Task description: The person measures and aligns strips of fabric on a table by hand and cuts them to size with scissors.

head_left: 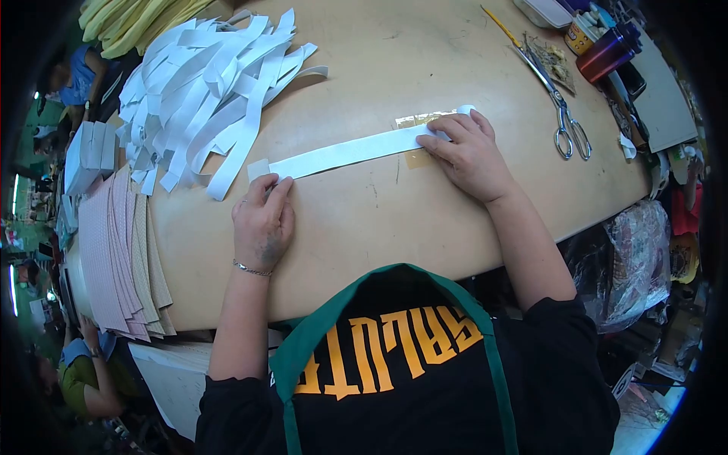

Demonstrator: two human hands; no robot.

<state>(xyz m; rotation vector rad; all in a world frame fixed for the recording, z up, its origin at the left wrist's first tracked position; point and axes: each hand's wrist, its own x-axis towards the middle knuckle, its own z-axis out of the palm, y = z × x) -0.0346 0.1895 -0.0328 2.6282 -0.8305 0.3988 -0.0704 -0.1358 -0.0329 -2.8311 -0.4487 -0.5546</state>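
Note:
A long white strip [349,150] of elastic or fabric lies stretched across the table before me, slightly higher at its right end. My left hand [262,220] grips the strip's left end, thumb and index finger close together on it. Beside those fingertips is a small pale tab [258,169]. At the other end my right hand [470,152] holds the strip down with bent fingers. Clear yellowish tape [413,120] shows on the table near the right fingers, partly covered by the strip. A short white end [465,109] sticks out beyond the right hand.
A heap of white strips [205,83] lies at the upper left, near yellow material [136,23]. Layered pink and beige sheets [114,250] and white boxes [91,155] line the left edge. Scissors [560,106] and a tumbler [609,53] are at right. Other people [87,379] sit at left.

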